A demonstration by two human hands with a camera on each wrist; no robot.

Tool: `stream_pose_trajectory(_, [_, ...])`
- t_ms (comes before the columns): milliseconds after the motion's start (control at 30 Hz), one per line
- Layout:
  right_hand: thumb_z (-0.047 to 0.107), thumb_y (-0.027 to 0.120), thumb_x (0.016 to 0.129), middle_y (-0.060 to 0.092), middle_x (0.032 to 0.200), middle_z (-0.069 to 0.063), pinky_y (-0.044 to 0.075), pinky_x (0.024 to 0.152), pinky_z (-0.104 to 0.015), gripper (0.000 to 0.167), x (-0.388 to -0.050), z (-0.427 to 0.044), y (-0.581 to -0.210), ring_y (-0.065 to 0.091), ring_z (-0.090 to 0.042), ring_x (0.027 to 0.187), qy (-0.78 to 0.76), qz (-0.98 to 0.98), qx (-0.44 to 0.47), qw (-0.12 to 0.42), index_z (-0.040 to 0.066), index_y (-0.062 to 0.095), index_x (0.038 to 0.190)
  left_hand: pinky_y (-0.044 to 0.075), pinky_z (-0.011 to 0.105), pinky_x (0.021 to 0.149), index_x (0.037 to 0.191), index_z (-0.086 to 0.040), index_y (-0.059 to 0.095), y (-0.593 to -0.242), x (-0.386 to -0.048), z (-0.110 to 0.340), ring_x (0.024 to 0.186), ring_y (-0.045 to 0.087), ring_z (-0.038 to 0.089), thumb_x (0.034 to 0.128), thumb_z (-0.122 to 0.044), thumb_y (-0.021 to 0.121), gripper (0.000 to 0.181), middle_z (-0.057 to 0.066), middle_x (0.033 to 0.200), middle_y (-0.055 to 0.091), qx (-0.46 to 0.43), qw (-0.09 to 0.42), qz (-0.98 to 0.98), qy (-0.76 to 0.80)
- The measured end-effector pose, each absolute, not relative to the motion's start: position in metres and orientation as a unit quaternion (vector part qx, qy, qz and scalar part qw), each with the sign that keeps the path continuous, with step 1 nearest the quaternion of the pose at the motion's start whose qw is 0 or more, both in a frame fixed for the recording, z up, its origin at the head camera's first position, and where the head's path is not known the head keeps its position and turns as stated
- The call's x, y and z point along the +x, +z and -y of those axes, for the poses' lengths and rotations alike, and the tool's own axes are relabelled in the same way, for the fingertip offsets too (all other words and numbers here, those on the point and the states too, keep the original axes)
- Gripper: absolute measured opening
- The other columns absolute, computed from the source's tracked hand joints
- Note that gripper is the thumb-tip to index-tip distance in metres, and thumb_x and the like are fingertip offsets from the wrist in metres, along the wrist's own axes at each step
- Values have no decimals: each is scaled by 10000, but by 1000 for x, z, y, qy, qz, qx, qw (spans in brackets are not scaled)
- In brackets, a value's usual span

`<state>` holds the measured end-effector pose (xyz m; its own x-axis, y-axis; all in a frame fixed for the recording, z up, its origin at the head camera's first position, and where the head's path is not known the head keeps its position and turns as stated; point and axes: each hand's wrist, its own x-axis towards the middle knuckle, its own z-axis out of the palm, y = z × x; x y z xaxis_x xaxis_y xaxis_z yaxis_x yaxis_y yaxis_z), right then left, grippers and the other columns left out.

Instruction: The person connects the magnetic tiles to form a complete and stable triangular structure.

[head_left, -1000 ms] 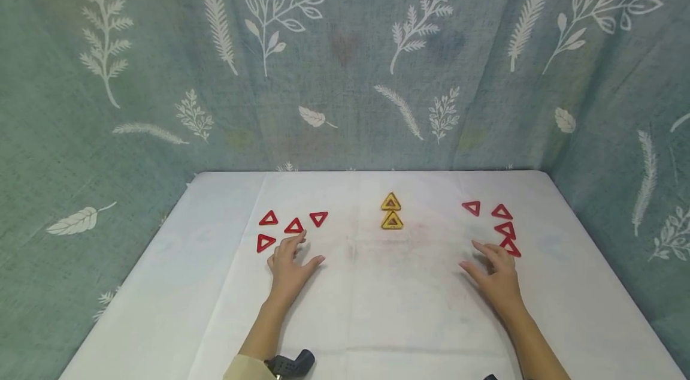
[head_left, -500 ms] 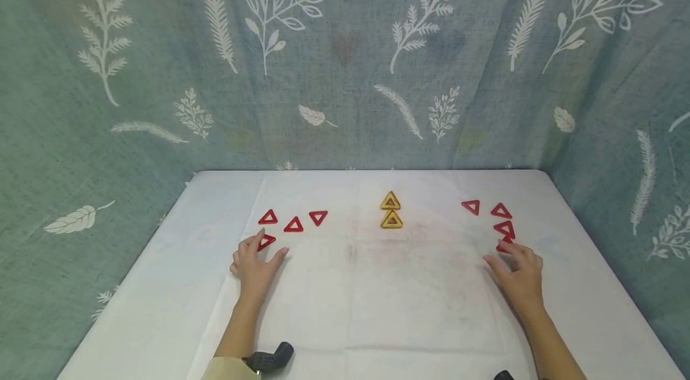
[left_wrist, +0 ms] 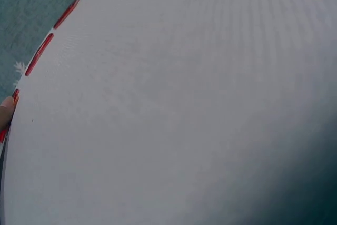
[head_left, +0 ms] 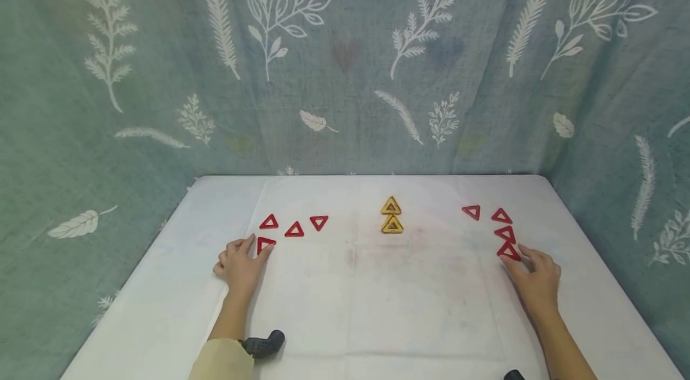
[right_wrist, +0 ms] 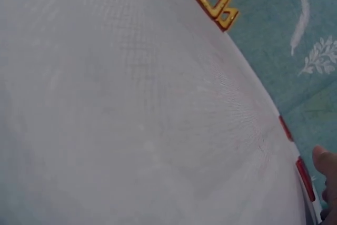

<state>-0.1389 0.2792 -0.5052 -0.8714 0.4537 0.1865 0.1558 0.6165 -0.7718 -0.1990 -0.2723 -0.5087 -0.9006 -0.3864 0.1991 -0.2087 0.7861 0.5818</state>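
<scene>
Fingers and thumb of the left hand (head_left: 237, 266) stand apart on either side of a red, hollow, plastic-looking triangle (head_left: 260, 246), the hand at that piece's 8 o'clock; whether they clamp it I cannot tell. At 4 o'clock from another red, hollow triangle (head_left: 503, 249), the right hand (head_left: 539, 284) likewise sets thumb and finger apart around it, the grip again unclear. Both pieces lie on the white-covered table (head_left: 388, 308). From the left piece, a matching red triangle (head_left: 269, 227) sits near at 12 o'clock, with two more red triangles (head_left: 294, 235) toward 2. From the right piece, a pair of red triangles (head_left: 502, 220) runs toward 12, and a lone red triangle (head_left: 471, 208) lies near 10:30. Two yellow hollow triangles (head_left: 392, 231) line up 12-to-6 between the groups.
</scene>
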Motion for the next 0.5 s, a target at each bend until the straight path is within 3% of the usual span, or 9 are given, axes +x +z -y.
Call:
stream_pose_trajectory(267, [281, 645, 887, 465, 1231, -290, 297, 857, -564, 526, -150, -278, -507, 369, -454, 1133, 334, 908, -176, 183, -51, 534, 1280, 129, 591, 902, 1244, -105, 618, -507, -199, 273, 1135, 335, 418, 852, -392, 671, 489, 183, 1200, 437, 151, 155, 935, -280])
stream_pose_trajectory(500, [278, 651, 883, 466, 1209, -289, 255, 883, -575, 452, -153, -275, -509, 383, -471, 1109, 304, 915, -202, 174, -24, 592, 1215, 125, 573, 934, 1231, -122, 637, -510, -193, 269, 1107, 366, 387, 843, -388, 683, 473, 156, 1143, 480, 132, 147, 938, -285])
